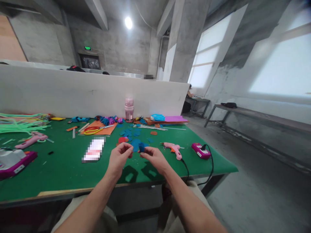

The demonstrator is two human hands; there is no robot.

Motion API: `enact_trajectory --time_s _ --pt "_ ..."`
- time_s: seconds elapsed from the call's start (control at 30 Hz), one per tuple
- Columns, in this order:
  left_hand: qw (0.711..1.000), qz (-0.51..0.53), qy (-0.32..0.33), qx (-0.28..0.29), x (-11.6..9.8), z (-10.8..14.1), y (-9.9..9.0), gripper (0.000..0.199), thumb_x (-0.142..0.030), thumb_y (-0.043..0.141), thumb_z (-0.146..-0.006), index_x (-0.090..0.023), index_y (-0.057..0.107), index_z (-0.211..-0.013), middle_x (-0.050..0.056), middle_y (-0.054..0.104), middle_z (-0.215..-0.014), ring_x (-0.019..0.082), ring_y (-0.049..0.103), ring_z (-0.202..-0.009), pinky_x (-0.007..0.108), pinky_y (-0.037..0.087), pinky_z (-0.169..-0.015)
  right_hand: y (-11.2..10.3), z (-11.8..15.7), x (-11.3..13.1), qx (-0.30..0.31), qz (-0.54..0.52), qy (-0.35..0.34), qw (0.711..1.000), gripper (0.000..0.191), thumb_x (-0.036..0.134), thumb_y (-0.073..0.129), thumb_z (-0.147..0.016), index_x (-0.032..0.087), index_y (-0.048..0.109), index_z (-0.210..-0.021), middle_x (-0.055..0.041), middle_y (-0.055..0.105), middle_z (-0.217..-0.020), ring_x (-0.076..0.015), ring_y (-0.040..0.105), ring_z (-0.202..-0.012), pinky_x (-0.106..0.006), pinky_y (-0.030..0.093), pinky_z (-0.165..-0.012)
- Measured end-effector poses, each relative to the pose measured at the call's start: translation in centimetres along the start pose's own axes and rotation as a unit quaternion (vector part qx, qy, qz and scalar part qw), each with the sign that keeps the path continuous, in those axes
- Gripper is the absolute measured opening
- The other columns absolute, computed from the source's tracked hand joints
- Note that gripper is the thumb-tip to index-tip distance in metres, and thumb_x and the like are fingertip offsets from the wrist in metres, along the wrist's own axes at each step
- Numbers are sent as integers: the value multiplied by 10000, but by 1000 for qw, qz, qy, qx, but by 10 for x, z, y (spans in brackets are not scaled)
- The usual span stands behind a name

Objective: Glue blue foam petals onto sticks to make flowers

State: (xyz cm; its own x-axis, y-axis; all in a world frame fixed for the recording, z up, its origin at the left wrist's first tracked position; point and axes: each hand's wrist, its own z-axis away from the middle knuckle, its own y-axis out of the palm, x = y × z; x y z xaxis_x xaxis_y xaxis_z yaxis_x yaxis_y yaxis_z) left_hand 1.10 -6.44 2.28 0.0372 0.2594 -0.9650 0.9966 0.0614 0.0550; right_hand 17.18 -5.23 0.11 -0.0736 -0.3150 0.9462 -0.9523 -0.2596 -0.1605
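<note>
My right hand pinches a small dark blue felt piece between thumb and fingertips, a little above the green table. Just left of it, my left hand is closed in a pinch, apart from the blue piece. Whatever its fingertips hold, if anything, is too small to make out. Flat blue felt cutouts lie behind the hands, along with a red piece and an orange-brown oval. To the right of my right hand rests a pink glue gun with a black cord.
A magenta power strip sits near the table's right end. Yellow-handled scissors lie on orange sheets. A pink bottle stands by the white partition. Another pink glue gun and green strips are at left.
</note>
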Motion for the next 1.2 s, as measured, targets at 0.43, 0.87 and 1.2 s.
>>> enact_trajectory --time_s 0.43,0.87,1.2 --pt "993 -82 89 11 -1 1 -5 202 -329 608 -715 -176 650 -840 47 661 -869 159 594 -755 251 447 -698 -5 5 2 86 -307 143 937 208 292 735 -639 126 676 -750 -31 644 -772 -72 547 -608 -307 432 -800" --pt "999 13 29 -13 0 -1 -3 244 -366 642 -683 -151 598 -790 -2 580 -682 106 534 -601 218 444 -576 -2 3 2 52 -294 104 949 223 328 694 -693 154 690 -832 -33 645 -838 -92 563 -711 -290 425 -811" --pt "978 125 -87 142 6 10 12 266 -329 658 -694 -188 490 -844 -71 512 -547 52 469 -427 153 349 -397 20 -3 0 -10 -311 56 949 257 353 683 -686 210 670 -899 -31 654 -915 -144 582 -825 -301 433 -779"
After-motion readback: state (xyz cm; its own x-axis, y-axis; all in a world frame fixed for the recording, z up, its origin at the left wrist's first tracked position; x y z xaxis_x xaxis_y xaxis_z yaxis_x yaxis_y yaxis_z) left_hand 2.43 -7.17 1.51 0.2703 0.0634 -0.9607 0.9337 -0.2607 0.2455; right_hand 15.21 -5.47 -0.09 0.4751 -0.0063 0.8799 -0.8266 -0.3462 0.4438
